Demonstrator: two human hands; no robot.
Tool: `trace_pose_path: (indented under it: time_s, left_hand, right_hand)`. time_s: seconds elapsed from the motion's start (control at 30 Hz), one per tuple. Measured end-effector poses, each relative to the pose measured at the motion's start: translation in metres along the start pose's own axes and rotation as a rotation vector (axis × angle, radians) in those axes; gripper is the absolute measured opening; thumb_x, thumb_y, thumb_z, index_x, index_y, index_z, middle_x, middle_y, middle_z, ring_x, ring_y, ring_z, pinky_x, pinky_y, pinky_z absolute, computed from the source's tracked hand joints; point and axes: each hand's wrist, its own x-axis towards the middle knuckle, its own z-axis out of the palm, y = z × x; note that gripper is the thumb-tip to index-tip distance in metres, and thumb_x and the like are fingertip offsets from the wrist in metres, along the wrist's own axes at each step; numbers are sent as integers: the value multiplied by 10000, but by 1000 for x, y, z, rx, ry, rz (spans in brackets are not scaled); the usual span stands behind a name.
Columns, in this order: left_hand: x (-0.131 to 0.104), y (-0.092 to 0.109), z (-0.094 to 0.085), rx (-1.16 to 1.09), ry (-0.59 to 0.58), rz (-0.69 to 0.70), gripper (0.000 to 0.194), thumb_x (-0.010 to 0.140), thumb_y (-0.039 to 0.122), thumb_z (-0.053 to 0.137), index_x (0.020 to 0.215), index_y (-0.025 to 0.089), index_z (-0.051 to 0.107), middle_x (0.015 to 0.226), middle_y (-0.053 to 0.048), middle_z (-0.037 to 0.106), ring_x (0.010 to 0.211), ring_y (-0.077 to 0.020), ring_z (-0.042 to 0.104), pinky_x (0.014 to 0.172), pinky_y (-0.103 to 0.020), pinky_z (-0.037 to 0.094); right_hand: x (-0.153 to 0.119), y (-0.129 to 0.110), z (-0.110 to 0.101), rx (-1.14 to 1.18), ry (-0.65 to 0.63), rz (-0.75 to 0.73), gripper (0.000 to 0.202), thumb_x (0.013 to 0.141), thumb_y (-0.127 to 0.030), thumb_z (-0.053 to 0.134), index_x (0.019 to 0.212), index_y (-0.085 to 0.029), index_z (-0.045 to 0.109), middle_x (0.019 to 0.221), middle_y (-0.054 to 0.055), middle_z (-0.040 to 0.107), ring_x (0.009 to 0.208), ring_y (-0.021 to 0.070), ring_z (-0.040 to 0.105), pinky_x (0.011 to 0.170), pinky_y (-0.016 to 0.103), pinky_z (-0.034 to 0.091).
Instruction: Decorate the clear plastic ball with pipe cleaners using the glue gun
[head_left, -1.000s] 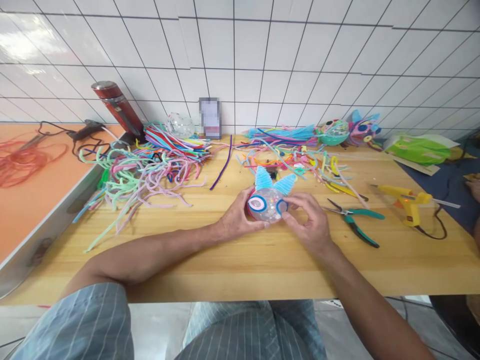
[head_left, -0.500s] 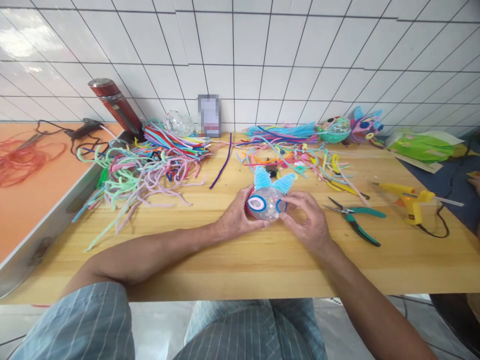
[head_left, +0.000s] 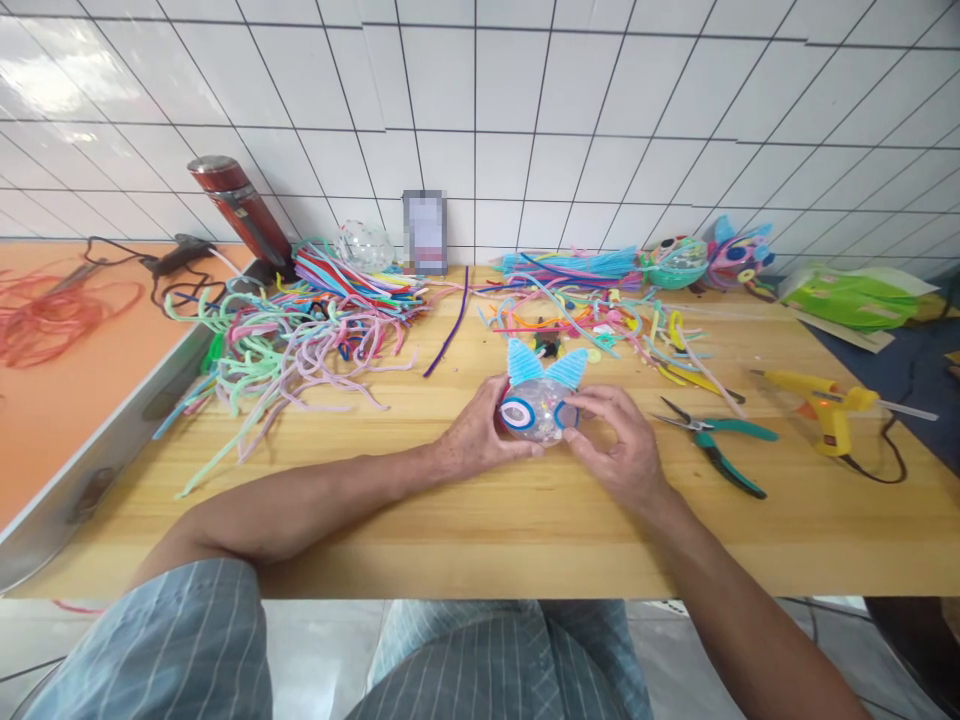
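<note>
A clear ball (head_left: pixel 546 422) with two pointed light-blue pipe-cleaner ears (head_left: pixel 523 364) is held just above the wooden table. My left hand (head_left: pixel 481 428) wraps around its left side, fingers behind and thumb below. On the ball's front left sits an oval ring (head_left: pixel 517 413) of blue, white and pink. Pinched at the right side is a blue ring (head_left: pixel 564 415), which my right hand (head_left: pixel 616 438) presses against the ball with thumb and fingers. Teal-handled pliers (head_left: pixel 716 440) lie open to the right of that hand.
Loose pipe cleaners (head_left: pixel 300 360) heap at the left, near a red thermos (head_left: pixel 244 215). A phone (head_left: pixel 425 232) leans on the tiled wall. Two decorated balls (head_left: pixel 675 262) stand at the back right. A yellow glue gun (head_left: pixel 829 405) with a cord lies at the right.
The view has shifted slightly, moving the scene a little rightward in the picture. The ball has turned slightly; both hands keep their hold.
</note>
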Motion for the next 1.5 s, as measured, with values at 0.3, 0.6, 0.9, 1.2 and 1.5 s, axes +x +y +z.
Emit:
trace_pose_path:
  time_s: [0.3, 0.6, 0.9, 1.2, 1.5]
  left_hand:
    - [-1, 4, 1, -5, -1, -13, 892, 784, 594, 1008, 1441, 196, 555, 1424, -156, 669, 1341, -374, 675, 1174, -544, 576]
    - [1, 5, 1, -3, 0, -21, 915, 767, 598, 1024, 1450, 213, 552, 1415, -142, 684, 1338, -372, 685, 1165, -545, 590]
    - [8, 23, -11, 29, 111, 16, 820, 773, 590, 987, 1361, 218, 553, 1339, -121, 702, 1277, -346, 696, 1138, -516, 595]
    - [55, 52, -39, -71, 299, 100, 809, 819, 677, 926, 1355, 226, 522, 1373, -114, 703, 1306, -321, 692, 1153, -470, 584]
    - [83, 23, 4, -46, 88, -7, 743, 762, 578, 952, 1280, 212, 565, 1266, -102, 736, 1195, -312, 728, 1018, -431, 631]
  right_hand:
    - [-5, 2, 0, 75, 6, 111, 513, 988, -424, 831, 1465, -294, 696, 1387, 139, 747, 1152, 325, 758, 1015, 519, 664]
    - [-9, 11, 10, 139, -120, 259, 792, 929, -659, 889, 1559, -279, 595, 1500, 168, 718, 1313, 371, 738, 1140, 586, 631]
    - [1, 20, 5, 299, 53, 379, 618, 1003, -651, 792, 1481, -280, 669, 1451, 158, 783, 1270, 335, 776, 1048, 528, 657]
    - [51, 36, 3, -433, -341, 394, 208, 994, -385, 694, 1125, -242, 768, 1076, 138, 852, 952, 317, 790, 770, 385, 533]
    - [42, 56, 7, -352, -339, 392, 308, 1016, -313, 628, 1270, -203, 763, 974, 91, 806, 881, 258, 738, 718, 318, 419]
